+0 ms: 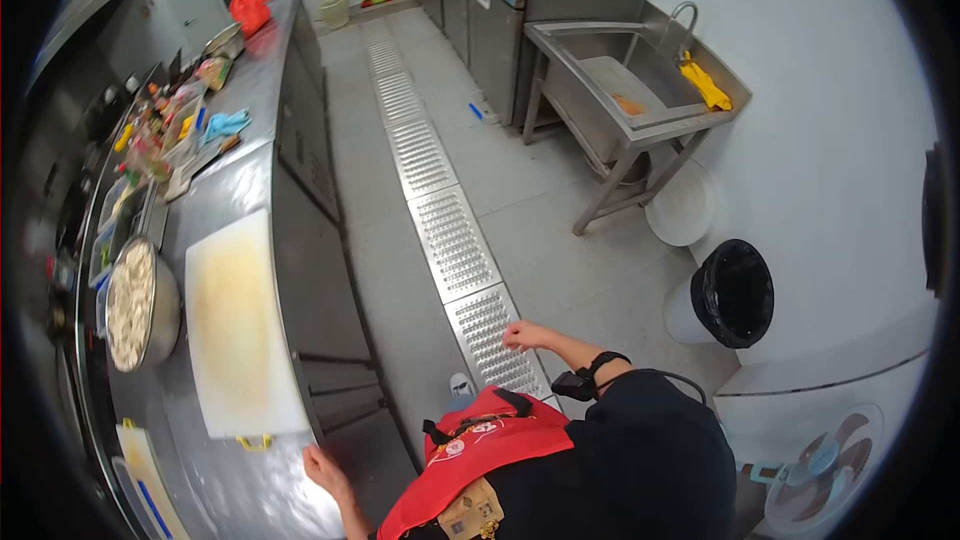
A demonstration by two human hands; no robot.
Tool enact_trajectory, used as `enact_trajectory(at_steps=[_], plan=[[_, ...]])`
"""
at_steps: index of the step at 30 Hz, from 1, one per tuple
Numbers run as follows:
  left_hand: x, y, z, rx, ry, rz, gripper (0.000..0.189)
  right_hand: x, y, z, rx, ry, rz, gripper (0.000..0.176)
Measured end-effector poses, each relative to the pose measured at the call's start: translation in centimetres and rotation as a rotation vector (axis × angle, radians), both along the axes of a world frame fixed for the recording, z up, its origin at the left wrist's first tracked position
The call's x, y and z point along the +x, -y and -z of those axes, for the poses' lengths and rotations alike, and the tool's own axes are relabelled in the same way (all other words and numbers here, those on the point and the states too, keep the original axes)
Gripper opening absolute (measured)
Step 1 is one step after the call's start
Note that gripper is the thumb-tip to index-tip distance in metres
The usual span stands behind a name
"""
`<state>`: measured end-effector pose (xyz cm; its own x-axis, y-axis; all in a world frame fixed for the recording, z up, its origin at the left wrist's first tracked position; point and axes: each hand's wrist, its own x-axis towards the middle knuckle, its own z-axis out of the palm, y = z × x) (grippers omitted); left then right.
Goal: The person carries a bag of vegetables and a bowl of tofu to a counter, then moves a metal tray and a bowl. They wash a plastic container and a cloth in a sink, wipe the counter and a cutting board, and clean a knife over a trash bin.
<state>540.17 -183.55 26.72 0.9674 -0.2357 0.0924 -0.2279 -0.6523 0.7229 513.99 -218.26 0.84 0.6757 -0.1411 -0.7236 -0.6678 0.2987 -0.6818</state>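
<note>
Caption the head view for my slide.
Bare left hand near a white rectangular cutting board on a long silver metal counter.

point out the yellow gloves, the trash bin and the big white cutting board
yellow gloves [707,86]: head view, middle of the hanging part
trash bin [686,312]: head view, its white side wall
cutting board [238,325]: head view, middle of its stained top

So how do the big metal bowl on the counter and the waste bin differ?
The metal bowl stands on the counter; the bin stands on the floor. The bowl is bare metal, while the bin is whitish with a black liner. The bowl is full of pale pieces; the bin's inside is too dark to read. Both are open-topped.
</note>
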Motion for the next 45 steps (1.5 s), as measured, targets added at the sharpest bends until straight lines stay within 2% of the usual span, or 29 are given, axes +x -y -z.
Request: enact_trajectory(at_steps=[1, 4, 6, 8, 11, 14, 16, 21, 23, 28, 31, 34, 37, 41, 43, 45], plan=[[-0.1, 3.3, 0.0, -0.090, -0.177, 0.026, 0.037, -1.5, 0.5, 0.3, 0.004, -0.024, 0.032, 0.020], [0.9, 9.6, 3.0, -0.092, -0.359, 0.250, 0.039, -6.1, 1.8, 0.8, 0.028, -0.127, 0.283, 0.018], [1.1, 13.6, 4.1, -0.088, -0.469, 0.403, 0.039, -9.5, 3.5, 0.6, -0.019, -0.196, 0.372, 0.018], [2.1, 19.1, 6.1, -0.089, -0.572, 0.575, 0.038, -11.8, 5.7, -1.5, -0.011, -0.279, 0.618, 0.018], [2.4, 25.5, 8.0, 0.022, -0.598, 0.761, 0.036, -15.5, 9.3, -1.2, 0.056, -0.207, 0.946, 0.017], [2.6, 29.4, 7.7, 0.080, -0.606, 0.831, 0.032, -16.1, 11.2, -3.8, 0.020, -0.091, 1.223, 0.014], [3.2, 30.2, 9.0, 0.102, -0.616, 0.823, 0.030, -15.3, 13.2, -6.4, -0.076, 0.031, 1.352, 0.013], [5.2, 36.6, 9.6, 0.201, -0.699, 0.816, 0.028, -14.7, 25.0, -8.2, -0.232, 0.185, 1.446, 0.013], [6.2, 39.5, 10.0, 0.177, -0.698, 0.866, 0.028, -14.8, 30.4, -8.8, -0.237, 0.204, 1.546, 0.015], [8.4, 42.2, 10.1, 0.274, -0.689, 0.767, 0.038, -17.5, 39.5, -7.6, -0.225, 0.377, 1.786, 0.016], [9.8, 44.3, 10.7, 0.241, -0.687, 0.775, 0.040, -19.6, 44.9, -8.1, -0.206, 0.406, 1.877, 0.017], [11.4, 49.0, 12.5, 0.183, -0.688, 0.727, 0.038, -21.3, 49.5, -8.4, -0.274, 0.347, 1.985, 0.018], [12.6, 53.4, 12.3, 0.170, -0.706, 0.699, 0.034, -22.5, 52.2, -7.6, -0.304, 0.228, 2.034, 0.020], [12.8, 58.0, 11.9, 0.180, -0.676, 0.726, 0.020, -24.9, 55.2, -6.7, -0.417, 0.134, 2.054, 0.026], [14.0, 57.5, 12.1, 0.152, -0.712, 0.728, 0.010, -26.3, 55.2, -5.9, -0.419, 0.098, 2.103, 0.029], [11.4, 56.5, 12.4, 0.112, -0.663, 0.597, 0.008, -27.3, 61.7, -3.7, -0.430, 0.212, 2.044, 0.027]])
